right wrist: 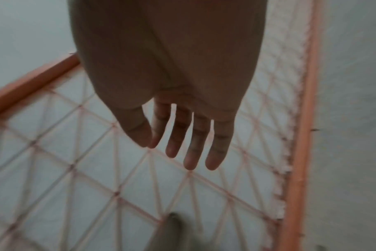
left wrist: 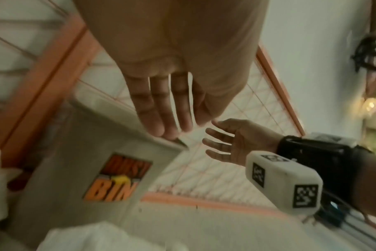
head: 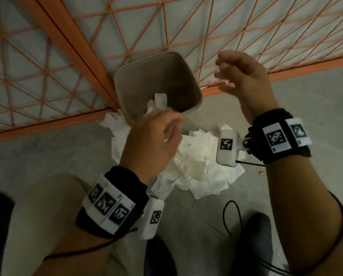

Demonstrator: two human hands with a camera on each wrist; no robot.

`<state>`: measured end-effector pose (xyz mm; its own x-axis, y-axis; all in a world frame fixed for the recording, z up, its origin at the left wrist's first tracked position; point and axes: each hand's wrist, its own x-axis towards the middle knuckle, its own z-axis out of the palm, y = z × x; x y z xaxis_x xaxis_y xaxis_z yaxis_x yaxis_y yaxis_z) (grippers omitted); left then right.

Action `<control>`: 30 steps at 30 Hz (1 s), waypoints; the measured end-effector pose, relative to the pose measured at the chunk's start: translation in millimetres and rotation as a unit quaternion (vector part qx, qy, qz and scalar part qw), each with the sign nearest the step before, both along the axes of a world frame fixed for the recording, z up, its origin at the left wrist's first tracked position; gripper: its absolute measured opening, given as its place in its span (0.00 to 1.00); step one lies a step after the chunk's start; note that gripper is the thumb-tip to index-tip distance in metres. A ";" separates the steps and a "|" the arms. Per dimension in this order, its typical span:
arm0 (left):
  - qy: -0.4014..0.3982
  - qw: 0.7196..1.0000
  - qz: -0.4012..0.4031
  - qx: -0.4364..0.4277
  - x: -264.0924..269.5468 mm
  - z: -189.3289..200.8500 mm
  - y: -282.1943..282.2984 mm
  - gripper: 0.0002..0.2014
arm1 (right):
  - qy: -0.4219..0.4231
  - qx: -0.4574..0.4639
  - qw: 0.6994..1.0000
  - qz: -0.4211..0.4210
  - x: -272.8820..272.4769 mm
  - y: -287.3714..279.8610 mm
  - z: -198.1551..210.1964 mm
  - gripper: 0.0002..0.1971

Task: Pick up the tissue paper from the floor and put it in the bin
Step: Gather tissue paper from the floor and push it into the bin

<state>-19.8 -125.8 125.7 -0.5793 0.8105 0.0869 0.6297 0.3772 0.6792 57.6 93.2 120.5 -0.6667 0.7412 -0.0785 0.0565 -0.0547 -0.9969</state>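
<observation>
an orange lattice fence (head: pixel 71 42) is standing behind the beige dust bin (head: pixel 127 76), which is sitting in the fence's corner. a heap of white tissue paper (head: pixel 194 166) is lying on the floor just in front of the bin, with a few pieces (head: pixel 156 104) showing at the bin's near rim. the left hand (head: pixel 154 140) is hovering at that near rim, fingers straight and holding nothing. the right hand (head: pixel 244 80) is hanging to the right of the bin, fingers loose and spread, also empty.
</observation>
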 end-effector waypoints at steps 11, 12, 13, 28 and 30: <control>0.074 0.910 -0.126 -0.389 16.0 -138.1 70.8 0.31 | -0.438 -0.125 0.888 0.067 84.4 -99.5 -167.3 0.25; 0.093 0.902 -0.126 -0.402 15.9 -144.0 74.8 0.32 | -0.438 -0.116 0.889 0.059 83.7 -105.8 -171.9 0.21; 0.105 0.895 -0.124 -0.416 15.7 -149.3 78.5 0.32 | -0.437 -0.103 0.892 0.050 83.7 -109.6 -175.8 0.16; 0.070 0.980 -0.042 -0.180 0.3 -58.0 68.6 0.17 | -0.353 -0.045 0.934 0.043 111.7 -36.9 -88.5 0.11; 0.054 0.987 -0.037 -0.144 -3.2 -25.7 62.6 0.15 | -0.337 -0.029 0.940 0.046 108.6 -26.5 -64.8 0.11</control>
<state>-23.1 -63.2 100.0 -0.5179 0.8502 -0.0942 0.7256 0.4949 0.4780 166.3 66.7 55.7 -0.5123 0.6642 -0.5444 0.6819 -0.0708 -0.7280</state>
